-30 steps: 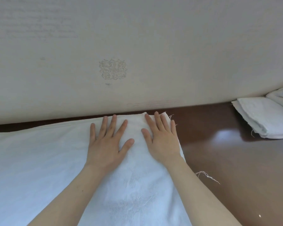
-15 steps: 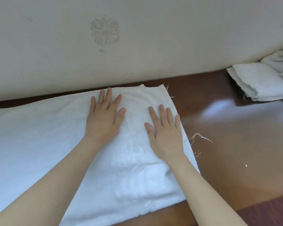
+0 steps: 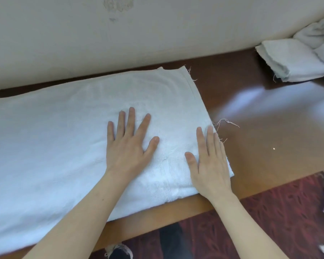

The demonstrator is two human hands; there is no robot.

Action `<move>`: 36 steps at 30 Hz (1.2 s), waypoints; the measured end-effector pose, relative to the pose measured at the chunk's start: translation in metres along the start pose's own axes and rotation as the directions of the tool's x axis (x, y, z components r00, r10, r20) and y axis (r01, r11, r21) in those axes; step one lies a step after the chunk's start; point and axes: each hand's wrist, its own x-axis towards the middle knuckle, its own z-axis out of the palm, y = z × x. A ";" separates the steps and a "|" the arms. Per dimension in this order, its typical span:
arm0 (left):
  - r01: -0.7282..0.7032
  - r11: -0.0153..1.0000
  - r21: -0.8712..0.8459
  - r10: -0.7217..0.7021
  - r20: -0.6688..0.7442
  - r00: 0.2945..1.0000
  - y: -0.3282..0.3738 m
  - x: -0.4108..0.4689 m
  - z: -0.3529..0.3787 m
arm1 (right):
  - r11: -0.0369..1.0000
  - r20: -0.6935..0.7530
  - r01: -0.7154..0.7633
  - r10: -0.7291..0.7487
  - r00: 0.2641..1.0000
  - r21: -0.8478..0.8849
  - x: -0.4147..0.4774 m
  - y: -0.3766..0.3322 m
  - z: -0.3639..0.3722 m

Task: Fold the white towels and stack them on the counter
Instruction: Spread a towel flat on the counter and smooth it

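Left hand (image 3: pixel 128 144), right hand (image 3: pixel 208 161) spread flat on towel (image 3: pixel 64 137) by desk (image 3: pixel 269 128) front edge — likely smoothing; next: pinch end, fold.

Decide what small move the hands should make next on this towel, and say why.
Probably grip the towel by its right end and fold it leftward: left hand and right hand lie flat on it, and it stretches long across the counter, unlike the folded towels.

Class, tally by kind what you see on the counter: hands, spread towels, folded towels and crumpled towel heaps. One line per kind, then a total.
Hands: 2 (left hand, right hand)
Spread towel: 1
Folded towel: 1
Crumpled towel heap: 1
Total: 5
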 end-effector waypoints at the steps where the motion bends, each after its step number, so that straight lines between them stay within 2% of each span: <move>1: 0.003 1.000 0.001 -0.003 0.004 1.000 0.001 -0.002 0.000 | 1.000 -0.011 0.004 -0.004 1.000 0.010 -0.007 0.004 -0.001; 4: 0.023 1.000 -0.002 -0.023 0.030 0.999 0.004 -0.004 -0.002 | 0.994 -0.107 -0.052 0.062 0.992 0.097 -0.028 0.007 -0.003; 7: -0.008 1.000 -0.026 0.009 0.044 0.999 0.015 -0.008 -0.005 | 0.946 -0.248 -0.168 0.239 0.939 0.278 -0.036 0.001 -0.008; 9: -0.069 0.998 -0.014 0.069 0.027 0.997 0.024 -0.013 -0.003 | 0.909 -0.255 -0.233 0.330 0.909 0.345 -0.030 -0.001 -0.014; 12: -0.123 0.992 -0.002 0.123 0.006 0.992 0.039 -0.012 0.001 | 0.859 -0.176 -0.345 0.433 0.884 0.379 -0.016 0.001 -0.023; 16: -0.133 0.991 0.026 0.134 -0.021 0.991 0.047 -0.006 0.006 | 0.938 -0.259 -0.311 0.342 0.903 0.155 -0.015 0.011 -0.026; 19: -0.131 0.991 0.028 0.131 -0.033 0.991 0.045 -0.008 0.008 | 0.966 -0.272 -0.235 0.256 0.928 0.108 -0.024 0.019 -0.021; 23: -0.130 0.991 0.034 0.132 -0.036 0.991 0.047 -0.008 0.008 | 0.922 -0.072 -0.273 0.303 0.950 0.273 -0.018 0.016 -0.037; 27: -0.124 0.992 0.018 0.125 -0.048 0.991 0.047 -0.008 0.009 | 0.871 0.088 -0.175 0.152 0.984 0.459 -0.015 0.002 -0.057; 29: -0.119 0.993 0.018 0.120 -0.056 0.991 0.047 -0.008 0.009 | 0.837 0.168 -0.192 0.122 0.978 0.513 -0.011 -0.002 -0.058; 33: -0.122 0.992 0.015 0.122 -0.055 0.991 0.049 -0.008 0.007 | 0.757 0.234 -0.315 0.218 0.948 0.572 -0.001 0.004 -0.056; 36: -0.117 0.993 0.014 0.117 -0.056 0.992 0.049 -0.008 0.007 | 0.728 0.257 -0.321 0.204 0.945 0.605 -0.002 0.004 -0.054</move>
